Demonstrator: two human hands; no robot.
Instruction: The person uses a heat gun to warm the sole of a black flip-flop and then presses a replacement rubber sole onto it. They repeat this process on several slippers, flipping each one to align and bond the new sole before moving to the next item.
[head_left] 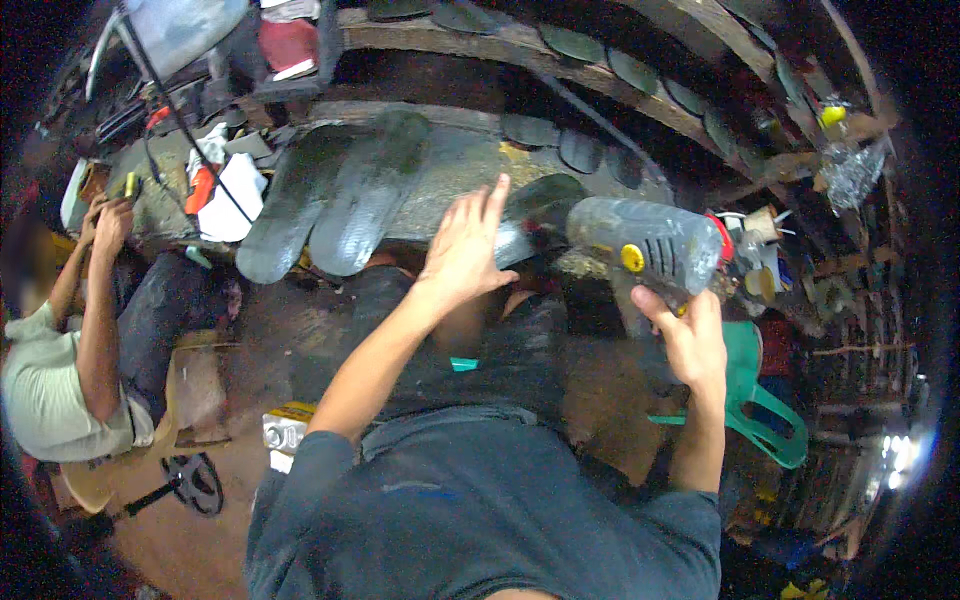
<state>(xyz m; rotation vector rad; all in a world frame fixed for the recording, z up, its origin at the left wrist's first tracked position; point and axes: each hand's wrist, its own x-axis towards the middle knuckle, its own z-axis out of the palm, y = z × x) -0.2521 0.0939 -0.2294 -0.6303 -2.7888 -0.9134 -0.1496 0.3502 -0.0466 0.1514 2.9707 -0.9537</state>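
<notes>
My left hand [463, 242] hovers over the near edge of the workbench [432, 205], fingers stretched out and thumb apart, holding nothing. Just right of it lies a dark shoe sole [545, 200], partly hidden. Two more long dark soles, the left one [275, 215] and the right one [360, 210], rest side by side on the bench. With my right hand [690, 335] I grip a clear plastic jar [605, 222], tipped on its side; it has a yellow round mark and a red rim at its right end. What it contains is hard to make out.
At the left a person [70, 370] sits working with both hands by a cluttered bench. A green plastic chair [740, 360] stands to the right. More soles [580, 150] line the bench's back and the wooden shelf [480, 35] above. Cups and tools [765, 265] crowd the right.
</notes>
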